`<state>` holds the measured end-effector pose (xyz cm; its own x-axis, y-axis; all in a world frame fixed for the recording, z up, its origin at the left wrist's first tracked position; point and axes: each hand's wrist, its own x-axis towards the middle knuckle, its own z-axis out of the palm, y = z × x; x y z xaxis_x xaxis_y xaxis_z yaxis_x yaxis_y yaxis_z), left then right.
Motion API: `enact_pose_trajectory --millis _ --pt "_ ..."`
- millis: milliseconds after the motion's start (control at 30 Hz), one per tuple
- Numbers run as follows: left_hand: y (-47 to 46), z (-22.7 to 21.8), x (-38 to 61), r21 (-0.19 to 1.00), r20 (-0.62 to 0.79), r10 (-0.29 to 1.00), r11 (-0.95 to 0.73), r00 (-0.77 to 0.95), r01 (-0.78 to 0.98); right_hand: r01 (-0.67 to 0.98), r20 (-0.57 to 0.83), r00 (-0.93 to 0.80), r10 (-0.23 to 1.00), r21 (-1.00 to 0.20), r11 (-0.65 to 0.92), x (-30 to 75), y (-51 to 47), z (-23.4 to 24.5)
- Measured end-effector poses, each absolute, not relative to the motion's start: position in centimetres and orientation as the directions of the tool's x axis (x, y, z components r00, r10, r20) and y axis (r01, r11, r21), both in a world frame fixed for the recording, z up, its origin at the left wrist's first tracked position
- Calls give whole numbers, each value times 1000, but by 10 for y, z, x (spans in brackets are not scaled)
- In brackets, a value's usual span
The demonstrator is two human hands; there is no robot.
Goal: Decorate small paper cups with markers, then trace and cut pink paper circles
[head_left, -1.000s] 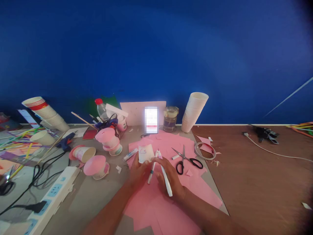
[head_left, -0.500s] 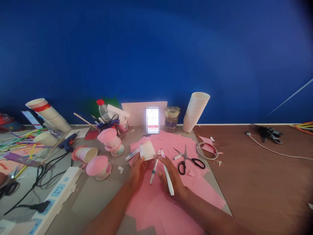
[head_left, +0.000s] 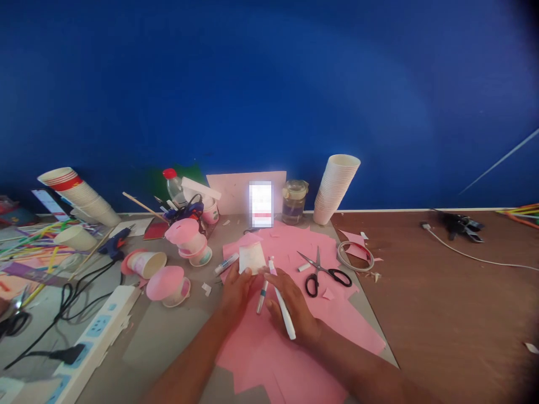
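Observation:
My left hand (head_left: 236, 292) is closed on a whitish paper cup (head_left: 252, 257) that appears to lie on its side. Part of its near end is hidden by fingers. In my right hand (head_left: 291, 303) rests a white marker (head_left: 285, 317) with a pink front end, its tip slanting up beside the cup. A second marker (head_left: 262, 297) with a blue-green band lies between my hands on pink paper (head_left: 286, 370). Left of the cup is another marker (head_left: 227, 264). Black-handled scissors (head_left: 322, 269) lie spread right of my right hand, near a small white cap (head_left: 304, 267).
Pink-brimmed cups (head_left: 168, 285) stand at the left, beside a power strip (head_left: 95, 331), cables and a glue gun (head_left: 115, 244). At the back are a lit phone (head_left: 261, 205), a lidded jar (head_left: 295, 202) and a tall cup stack (head_left: 337, 188). A tape roll (head_left: 356, 256) lies right.
The marker in my right hand has swung slightly left, its tip now nearer the cup. My left hand and the cup have barely moved. The whole view has shifted a little.

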<state>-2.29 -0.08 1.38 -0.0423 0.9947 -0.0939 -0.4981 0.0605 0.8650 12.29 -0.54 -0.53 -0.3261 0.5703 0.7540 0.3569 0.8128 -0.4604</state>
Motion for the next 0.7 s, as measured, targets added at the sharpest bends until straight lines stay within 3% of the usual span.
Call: enact_pose_trajectory --millis 233,467,700 --pt "1 16 -24 831 -78 997 58 -13 -553 347 797 -268 541 -444 826 124 -7 -1" --pt "1 11 -24 863 -71 997 62 0 -502 309 755 -285 591 -511 802 124 -4 -2" --pt "0 11 -24 876 -99 995 95 16 -473 300 779 -280 561 -484 822 125 -4 1"
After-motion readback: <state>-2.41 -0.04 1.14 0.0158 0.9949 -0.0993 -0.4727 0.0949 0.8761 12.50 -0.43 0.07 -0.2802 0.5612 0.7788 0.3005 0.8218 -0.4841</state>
